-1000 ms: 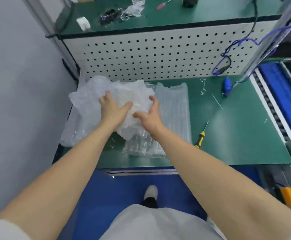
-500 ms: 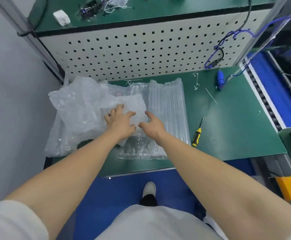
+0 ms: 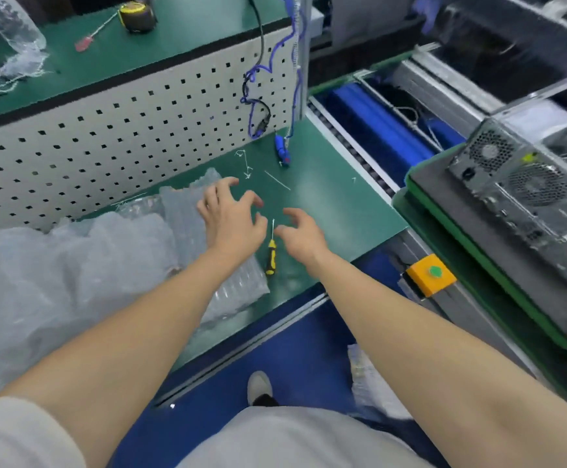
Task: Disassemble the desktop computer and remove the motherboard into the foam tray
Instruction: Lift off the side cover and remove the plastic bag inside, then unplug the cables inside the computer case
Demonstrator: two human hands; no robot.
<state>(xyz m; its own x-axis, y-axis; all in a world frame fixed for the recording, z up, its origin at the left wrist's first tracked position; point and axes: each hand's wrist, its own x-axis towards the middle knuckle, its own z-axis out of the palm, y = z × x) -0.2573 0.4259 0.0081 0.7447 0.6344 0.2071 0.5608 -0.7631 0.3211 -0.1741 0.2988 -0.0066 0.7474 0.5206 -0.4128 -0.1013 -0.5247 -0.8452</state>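
Far left: crumpled clear wrap [image 3: 55, 275] heaped on the green surface [image 3: 336, 204], a ribbed air-cushion sheet [image 3: 184, 211] just beside it. Next, left hand [image 3: 231, 217] over the sheet's right edge, fingers spread and loosely curled, grasping nothing. Just beside it, a yellow-and-black screwdriver [image 3: 271, 256] lying flat, untouched. Then right hand [image 3: 300, 234], likewise released and empty, hovering near the screwdriver's shaft. Further right, an orange button box [image 3: 430, 273] past the surface's edge.

Far right, well apart from both hands: the desktop computer [image 3: 528, 197], resting on a grey pad in a green carrier [image 3: 444, 238], fan grilles and vents facing up toward the camera. Probably heavy and rigid, with hard sheet-metal edges. Best gripped with both hands low at opposite ends of the case, never by the grilles. Motherboard hidden inside; likely fragile, to be held by its edges. No foam tray clearly made out.
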